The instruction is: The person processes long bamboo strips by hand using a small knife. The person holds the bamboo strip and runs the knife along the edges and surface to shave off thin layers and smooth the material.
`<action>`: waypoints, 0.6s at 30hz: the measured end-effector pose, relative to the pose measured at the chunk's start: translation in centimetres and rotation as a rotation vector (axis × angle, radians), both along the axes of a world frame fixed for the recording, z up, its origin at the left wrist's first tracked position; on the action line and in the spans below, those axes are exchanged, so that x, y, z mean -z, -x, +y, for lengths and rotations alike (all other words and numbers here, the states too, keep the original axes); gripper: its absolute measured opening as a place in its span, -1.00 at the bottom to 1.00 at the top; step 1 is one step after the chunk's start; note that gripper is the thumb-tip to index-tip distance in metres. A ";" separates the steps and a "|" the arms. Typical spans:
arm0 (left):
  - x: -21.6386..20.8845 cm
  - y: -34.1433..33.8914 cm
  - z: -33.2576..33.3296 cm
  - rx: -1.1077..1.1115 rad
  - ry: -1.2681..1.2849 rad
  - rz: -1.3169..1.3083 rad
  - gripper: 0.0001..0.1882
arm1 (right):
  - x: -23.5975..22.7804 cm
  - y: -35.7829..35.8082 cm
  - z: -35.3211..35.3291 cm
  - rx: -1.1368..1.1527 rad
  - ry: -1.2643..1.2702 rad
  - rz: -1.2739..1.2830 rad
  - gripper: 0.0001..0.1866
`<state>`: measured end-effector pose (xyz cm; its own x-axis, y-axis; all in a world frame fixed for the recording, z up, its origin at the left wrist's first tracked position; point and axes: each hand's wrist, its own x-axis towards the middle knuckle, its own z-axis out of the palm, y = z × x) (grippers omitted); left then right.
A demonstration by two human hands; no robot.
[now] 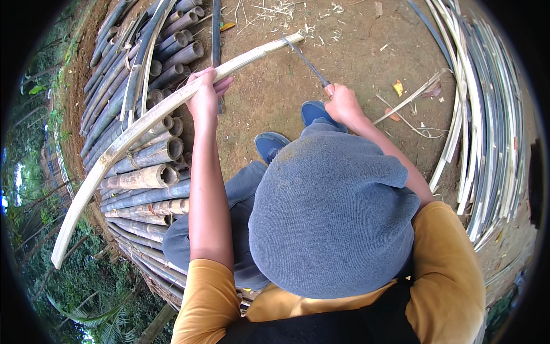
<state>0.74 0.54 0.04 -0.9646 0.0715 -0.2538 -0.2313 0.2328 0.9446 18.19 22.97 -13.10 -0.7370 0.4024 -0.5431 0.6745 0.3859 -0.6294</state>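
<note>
Knife [308, 64] clasped in right grip [344, 105] is apparently shaving the strip [134, 133] left grip [205, 98] is holding, next stroke likely needing steadiness.

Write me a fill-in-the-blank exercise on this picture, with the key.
1. The left hand grips a long pale strip, while the right hand holds a knife by its ____.
2. The stacked bamboo poles lie on the person's ____ side.
3. The knit cap covers the person's ____.
4. Both shoes are dark ____.

Missing words: handle; left; head; blue.
</note>
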 end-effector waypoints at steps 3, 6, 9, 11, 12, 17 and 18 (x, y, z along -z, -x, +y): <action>-0.1 0.0 -0.1 0.002 -0.009 -0.003 -0.79 | 0.1 -0.7 0.5 0.034 0.035 -0.023 -0.71; -0.3 0.0 0.0 0.015 -0.006 -0.005 -0.79 | 1.0 -1.2 1.1 0.069 0.061 -0.065 -0.74; -0.4 0.0 0.1 0.036 0.010 0.011 -0.79 | 2.6 -1.4 1.6 0.070 0.071 -0.081 -0.77; -0.5 -0.2 0.5 0.046 0.011 0.019 -0.79 | 3.4 -1.4 2.0 0.024 0.071 -0.089 -0.78; -0.4 -0.3 0.4 0.035 0.006 0.025 -0.79 | 3.2 -1.3 1.8 0.029 0.100 -0.080 -0.78; -0.4 -1.2 1.0 0.016 0.033 0.083 -0.81 | 2.8 -0.9 1.6 0.128 0.341 -0.088 -0.77; -0.2 -1.3 1.2 0.008 -0.004 0.105 -0.82 | 2.9 -0.8 1.7 0.124 0.333 -0.077 -0.77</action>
<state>2.05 1.78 0.21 -0.9853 0.0798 -0.1514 -0.1295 0.2301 0.9645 18.94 24.70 -15.97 -0.6457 0.2782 -0.7111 0.7534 0.0805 -0.6526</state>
